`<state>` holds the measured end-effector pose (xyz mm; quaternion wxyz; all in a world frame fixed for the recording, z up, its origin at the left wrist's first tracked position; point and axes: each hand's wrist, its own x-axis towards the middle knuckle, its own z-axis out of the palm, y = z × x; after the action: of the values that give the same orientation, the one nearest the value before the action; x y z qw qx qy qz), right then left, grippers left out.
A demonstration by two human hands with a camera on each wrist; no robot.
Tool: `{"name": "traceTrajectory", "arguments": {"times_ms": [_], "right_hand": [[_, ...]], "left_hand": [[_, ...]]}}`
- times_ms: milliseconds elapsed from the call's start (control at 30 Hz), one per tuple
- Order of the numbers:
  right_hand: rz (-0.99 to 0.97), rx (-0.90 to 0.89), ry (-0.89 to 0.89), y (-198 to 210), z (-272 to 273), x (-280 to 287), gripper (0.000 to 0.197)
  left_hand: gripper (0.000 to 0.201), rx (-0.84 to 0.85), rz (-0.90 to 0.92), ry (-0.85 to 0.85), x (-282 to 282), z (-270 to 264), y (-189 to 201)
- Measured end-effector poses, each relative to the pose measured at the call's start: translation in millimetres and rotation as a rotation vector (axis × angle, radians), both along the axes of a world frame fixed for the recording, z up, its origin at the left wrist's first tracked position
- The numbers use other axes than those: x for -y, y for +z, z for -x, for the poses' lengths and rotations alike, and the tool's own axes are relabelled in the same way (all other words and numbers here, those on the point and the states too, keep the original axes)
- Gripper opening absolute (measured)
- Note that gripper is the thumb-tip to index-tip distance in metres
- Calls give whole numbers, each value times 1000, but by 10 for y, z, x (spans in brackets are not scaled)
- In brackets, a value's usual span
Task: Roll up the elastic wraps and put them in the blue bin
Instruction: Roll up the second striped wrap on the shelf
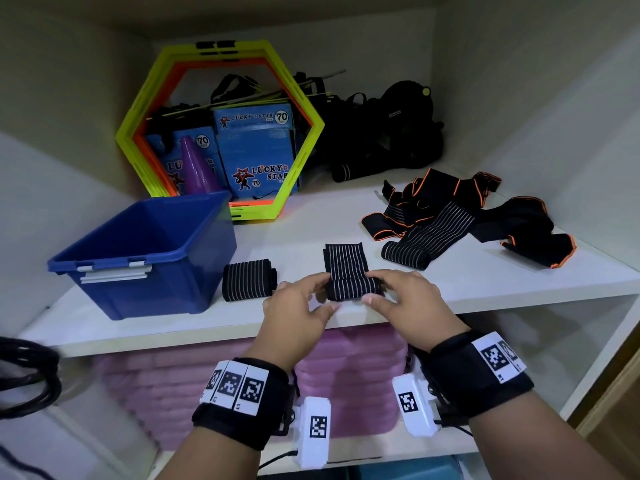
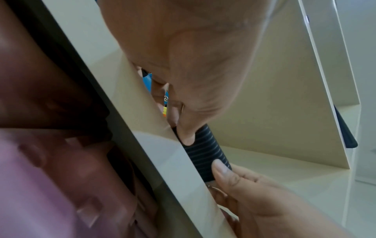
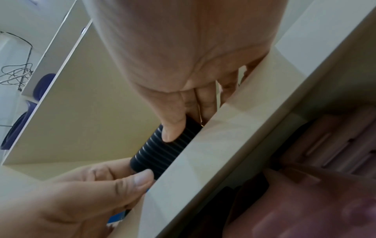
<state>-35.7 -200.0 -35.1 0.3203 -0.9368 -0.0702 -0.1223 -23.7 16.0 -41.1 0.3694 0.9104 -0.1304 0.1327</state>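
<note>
On the white shelf (image 1: pixel 485 282), left end: blue bin (image 1: pixel 145 251), open-topped, nothing visible inside from the head view. Just right of it, 1 finished roll (image 1: pixel 248 279) lies on its side, apart from the bin wall.

Centre front: left hand (image 1: pixel 294 315) and right hand (image 1: pixel 403 297) pinch the 2 ends of the striped wrap (image 1: pixel 348 277), thumbs on the near side, fingers curled over the far side. Wrist views confirm a thumb pressed on each end of the rolled part. Roll axis runs left-right, parallel to the shelf edge; a short flat tail extends straight away from the person. Judgement: rolling has to go forward, away from the body, and little tail remains. Bin lies to the left, so the left hand is nearer for the drop.

Right: loose pile of wraps (image 1: pixel 485 216), black with orange trim, unrolled, well apart from the hands.

Back left: hexagonal frames (image 1: pixel 138 133), yellow-green and orange, around blue boxes (image 1: pixel 256 147) reading "LUCKY STAR" and "70". Smaller print unreadable.
</note>
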Motion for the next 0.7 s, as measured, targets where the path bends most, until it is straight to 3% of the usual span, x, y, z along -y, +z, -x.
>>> {"name": "traceTrajectory", "arguments": {"times_ms": [267,433,533,600,700], "right_hand": [[-217,70,-155,-7,-112,-107,31],[-134,77,-196,-2,-101,-156,16],[-97,96,-188,3,-77,-162,9],[-99,89,-163,6,-72,-143,14],[-30,66,-94,-15,-63,-86,53]], "left_hand": [[23,12,256,132,107,-76,-36],[17,92,135,124,141,-88,-44],[24,103,67,124,152,-79,-61],[25,96,6,122,171,-36,-41],[17,137,-2,75,167,34,-37]]}}
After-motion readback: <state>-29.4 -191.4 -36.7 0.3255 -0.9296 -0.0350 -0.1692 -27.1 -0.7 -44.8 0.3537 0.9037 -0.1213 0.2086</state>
